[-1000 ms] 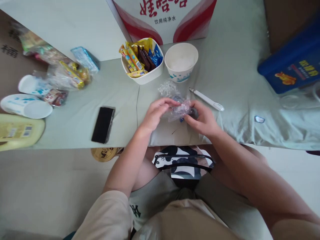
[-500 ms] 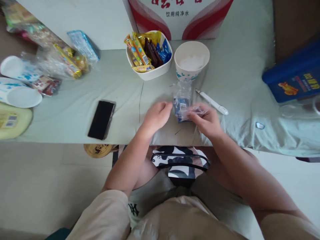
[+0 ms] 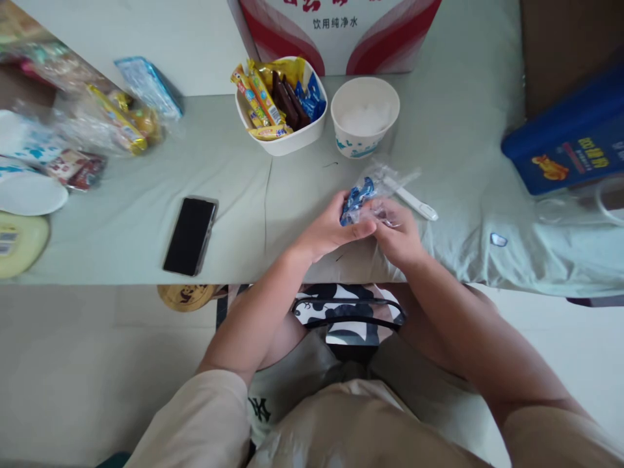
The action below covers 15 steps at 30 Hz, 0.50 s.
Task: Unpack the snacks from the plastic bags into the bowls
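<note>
My left hand (image 3: 327, 233) is closed around a small blue packet (image 3: 358, 196), its thumb pointing toward my right hand. My right hand (image 3: 398, 235) pinches a clear plastic bag (image 3: 390, 172) that lies crumpled against the packet. The two hands nearly meet above the cloth near the table's front edge. Just beyond the right hand lies a white pen-like cutter (image 3: 419, 205), partly covered by the bag. A paper cup (image 3: 358, 142) with whitish, see-through stuff inside stands behind the hands. Left of it is a white tub (image 3: 292, 143) of wrapped snack sticks and blue packets.
A black phone (image 3: 190, 235) lies to the left on the green tablecloth (image 3: 238, 169). Farther left are paper cups (image 3: 32, 194), bagged snacks (image 3: 119, 123) and a pale yellow container (image 3: 22, 244). A red-and-white box (image 3: 336, 45) stands behind; a blue box (image 3: 560, 149) stands at right.
My left hand has moved right and closed on the blue packet, which is lifted and tilted. The plastic bag has swung to the right over the cutter. The view has shifted slightly.
</note>
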### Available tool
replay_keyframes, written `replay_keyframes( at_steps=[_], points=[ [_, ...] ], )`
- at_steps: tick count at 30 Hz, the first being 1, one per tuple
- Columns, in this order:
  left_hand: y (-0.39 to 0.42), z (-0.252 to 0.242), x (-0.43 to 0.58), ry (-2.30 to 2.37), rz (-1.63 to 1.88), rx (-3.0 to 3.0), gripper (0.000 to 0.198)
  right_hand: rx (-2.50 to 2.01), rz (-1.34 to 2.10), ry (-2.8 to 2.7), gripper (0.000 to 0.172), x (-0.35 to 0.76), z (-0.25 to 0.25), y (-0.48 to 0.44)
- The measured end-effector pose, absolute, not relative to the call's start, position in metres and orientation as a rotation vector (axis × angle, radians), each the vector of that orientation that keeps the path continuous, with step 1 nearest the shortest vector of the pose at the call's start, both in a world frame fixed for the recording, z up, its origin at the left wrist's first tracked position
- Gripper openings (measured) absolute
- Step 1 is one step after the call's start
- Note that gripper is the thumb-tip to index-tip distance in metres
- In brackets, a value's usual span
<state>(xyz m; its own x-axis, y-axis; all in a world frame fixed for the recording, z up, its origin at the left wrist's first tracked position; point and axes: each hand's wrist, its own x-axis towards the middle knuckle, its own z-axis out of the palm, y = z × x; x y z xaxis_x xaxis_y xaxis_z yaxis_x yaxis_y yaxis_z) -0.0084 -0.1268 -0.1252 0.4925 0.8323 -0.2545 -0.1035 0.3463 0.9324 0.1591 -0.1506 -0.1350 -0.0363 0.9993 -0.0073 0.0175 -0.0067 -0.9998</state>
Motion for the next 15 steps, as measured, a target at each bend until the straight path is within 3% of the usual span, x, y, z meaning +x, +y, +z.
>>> replay_keyframes(
  at_steps=[5,10,15],
  points=[
    [-0.126,-0.138,-0.003,0.856,0.78,1.186,0.103,-1.157,1.296,-1.081,0.041,0.161,-0.141,-0.149],
    [-0.124,-0.147,0.001,0.838,0.886,1.267,0.081,-1.049,1.277,-0.896,0.04,0.158,-0.145,-0.146],
    [-0.128,-0.139,0.002,0.922,0.865,1.171,0.065,-1.237,1.073,-0.958,0.046,0.165,-0.152,-0.144]
  ],
)
